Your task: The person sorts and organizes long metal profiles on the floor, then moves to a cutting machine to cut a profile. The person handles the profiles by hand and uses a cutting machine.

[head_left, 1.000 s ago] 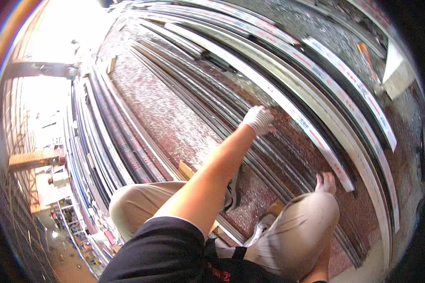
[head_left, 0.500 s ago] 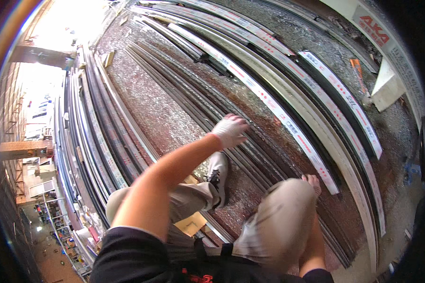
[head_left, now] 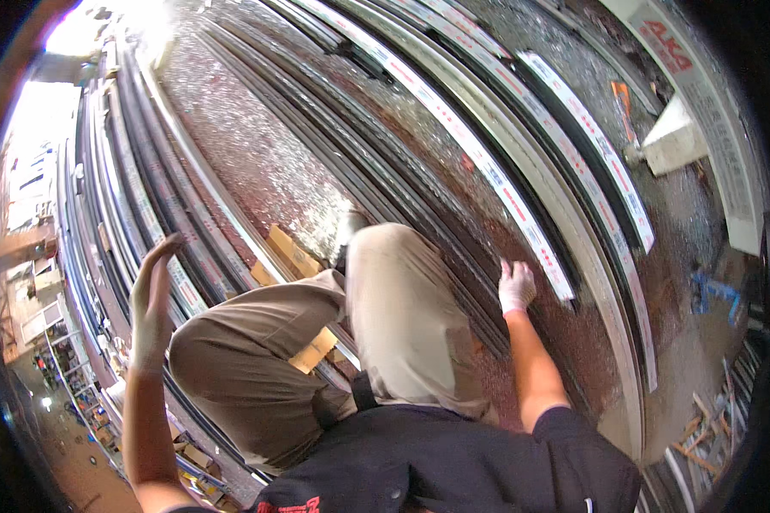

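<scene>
My left hand (head_left: 152,295), in a pale glove, is at the left with its fingers stretched out, over the stack of long metal profiles (head_left: 158,201). Nothing shows in it. My right hand (head_left: 516,286), in a pale glove that leaves the fingertips bare, is closed beside the long dark metal bars (head_left: 342,162). Whatever its curled fingers hold, if anything, is hidden. The dark bars lie side by side on the floor, passing behind my bent knee. To the right of that hand lies a white-topped strip (head_left: 466,141) with red print.
More long strips (head_left: 565,158) lie on the right, with a pale block (head_left: 676,141) and an orange object (head_left: 622,107) beyond. Cardboard pieces (head_left: 293,252) lie by my legs. The floor (head_left: 231,128) is reddish and speckled. A rack of small items (head_left: 81,380) stands at far left.
My left hand has moved from above the dark bars to the left, over the stacked profiles. My right hand now shows beside my knee. My knees and the view have shifted.
</scene>
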`<action>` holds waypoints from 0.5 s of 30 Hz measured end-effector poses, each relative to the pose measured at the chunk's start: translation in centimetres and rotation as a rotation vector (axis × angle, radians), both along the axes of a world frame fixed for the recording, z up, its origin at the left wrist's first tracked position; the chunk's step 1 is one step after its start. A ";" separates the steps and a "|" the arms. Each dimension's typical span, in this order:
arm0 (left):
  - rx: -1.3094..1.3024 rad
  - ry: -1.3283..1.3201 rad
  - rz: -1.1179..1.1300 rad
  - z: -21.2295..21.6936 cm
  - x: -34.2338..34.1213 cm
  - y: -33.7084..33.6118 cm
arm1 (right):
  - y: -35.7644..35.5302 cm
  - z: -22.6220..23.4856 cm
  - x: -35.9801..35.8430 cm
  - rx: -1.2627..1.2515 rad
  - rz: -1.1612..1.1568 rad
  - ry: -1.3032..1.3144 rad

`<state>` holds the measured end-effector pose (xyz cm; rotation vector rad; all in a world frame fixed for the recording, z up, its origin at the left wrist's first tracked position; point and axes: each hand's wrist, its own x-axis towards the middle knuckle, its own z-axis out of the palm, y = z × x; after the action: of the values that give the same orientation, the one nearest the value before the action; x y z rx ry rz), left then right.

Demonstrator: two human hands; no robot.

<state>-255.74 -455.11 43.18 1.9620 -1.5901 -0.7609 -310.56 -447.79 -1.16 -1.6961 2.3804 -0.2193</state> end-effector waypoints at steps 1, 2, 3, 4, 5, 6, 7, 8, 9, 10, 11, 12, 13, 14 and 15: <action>0.024 0.002 0.039 1.1 0.2 2.6 | 0.0 -0.1 0.1 -0.097 0.029 -0.008; 0.010 -0.010 0.094 1.4 -0.1 5.6 | 0.0 -0.2 0.1 -0.123 0.028 0.022; -0.010 -0.017 0.147 1.8 -0.4 8.3 | 0.0 -0.4 0.1 -0.140 0.059 0.007; -0.037 -0.026 0.199 2.0 -0.5 10.4 | -0.1 -0.6 0.0 -0.120 0.045 0.030; -0.032 -0.205 0.144 1.7 -0.9 12.6 | -0.1 -0.8 -0.1 -0.172 0.068 0.018; -0.043 -0.419 0.051 1.1 -1.4 14.3 | -0.1 -0.9 -0.3 -0.202 0.068 0.029; -0.152 -0.156 0.163 0.3 -1.7 15.4 | -0.2 -1.0 -0.4 -0.155 0.070 0.021; -0.105 -0.147 0.340 0.3 -1.4 15.9 | -0.3 -1.1 -0.5 -0.073 0.056 0.011; -0.087 -0.183 0.308 0.3 -1.3 16.2 | -0.4 -1.1 -0.7 -0.063 0.069 0.017; -0.084 -0.228 0.277 0.2 -1.0 16.1 | -0.6 -1.1 -0.8 0.003 0.060 0.021; -0.075 -0.314 0.247 0.3 -0.9 16.0 | -0.7 -1.0 -0.8 -0.020 0.075 0.025; -0.042 -0.316 0.237 0.4 -0.6 15.7 | -0.7 -0.9 -0.8 0.025 0.071 0.029; -0.026 -0.332 0.227 0.5 -0.5 15.3 | -0.7 -0.8 -0.9 0.024 0.078 0.022; -0.021 -0.373 0.202 0.6 -0.4 14.9 | -0.6 -0.7 -0.9 0.035 0.075 0.014; -0.037 -0.299 0.236 0.4 -0.5 14.6 | -0.5 -0.7 -0.9 0.041 0.068 0.009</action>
<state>-256.21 -440.51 43.61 2.2672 -1.4803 -0.3549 -311.45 -448.27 -1.85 -1.7597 2.3129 -0.1511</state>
